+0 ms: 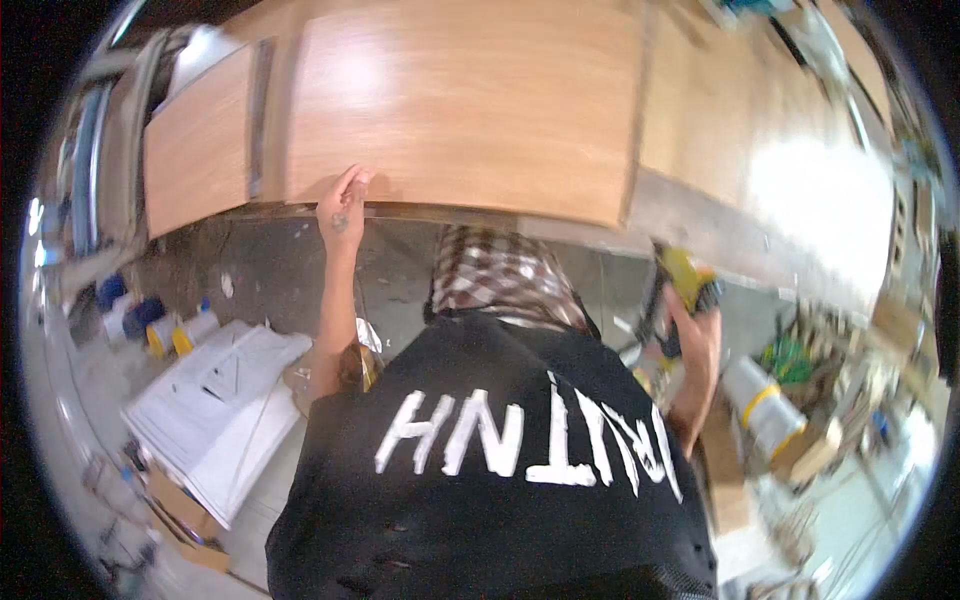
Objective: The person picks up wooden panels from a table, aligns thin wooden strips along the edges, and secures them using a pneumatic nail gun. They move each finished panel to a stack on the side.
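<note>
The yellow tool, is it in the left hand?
No, the right hand holds the yellow tool.

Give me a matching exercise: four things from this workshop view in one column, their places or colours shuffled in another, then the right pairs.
Things:
1. Left hand
2. Yellow-and-black tool
3. Shirt
4. White sheet

Places or colours:
A. Black with white lettering
B. Low down, to the left of the person's torso
C. In the right hand
D. At the near edge of the large wooden panel

Right pairs: 1-D, 2-C, 3-A, 4-B
</note>
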Demonstrator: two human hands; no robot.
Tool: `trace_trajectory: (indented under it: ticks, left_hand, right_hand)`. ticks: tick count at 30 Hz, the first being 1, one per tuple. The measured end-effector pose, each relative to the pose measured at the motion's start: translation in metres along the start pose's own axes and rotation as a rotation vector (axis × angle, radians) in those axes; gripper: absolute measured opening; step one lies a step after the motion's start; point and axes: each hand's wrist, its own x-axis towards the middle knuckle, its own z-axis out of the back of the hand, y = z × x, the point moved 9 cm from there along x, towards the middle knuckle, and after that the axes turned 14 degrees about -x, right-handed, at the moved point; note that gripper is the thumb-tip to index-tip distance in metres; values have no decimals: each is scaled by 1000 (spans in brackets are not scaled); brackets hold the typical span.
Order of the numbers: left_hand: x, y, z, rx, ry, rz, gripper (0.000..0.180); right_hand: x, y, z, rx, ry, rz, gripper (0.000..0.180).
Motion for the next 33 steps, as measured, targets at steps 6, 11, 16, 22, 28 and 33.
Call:
trace_trajectory:
  ticks: [6, 11, 16, 22, 28, 33]
  left_hand:
    - [122, -42, 98, 224, -131, -259, 39]
    - [209, -50, 69, 569, -18, -556, 37]
    - [245, -41, 39, 392, -34, -491, 36]
    - [254, -20, 38, 378, -34, -216, 46]
    - [254, -15, 34, 399, -20, -116, 48]
    - [255, -10, 25, 400, 68, -40, 53]
  right_hand:
    - [-14, 150, -34, -141, 109, 141, 28]
    - [-13, 287, -105, -111, 32, 192, 28]
    - [5, 418, -169, -438, 37, 142, 42]
    - [38, 538, -246, -619, 85, 240, 40]
    - [123, 603, -332, -911, 140, 367, 41]
    - [177, 608, -368, -890, 83, 453, 28]
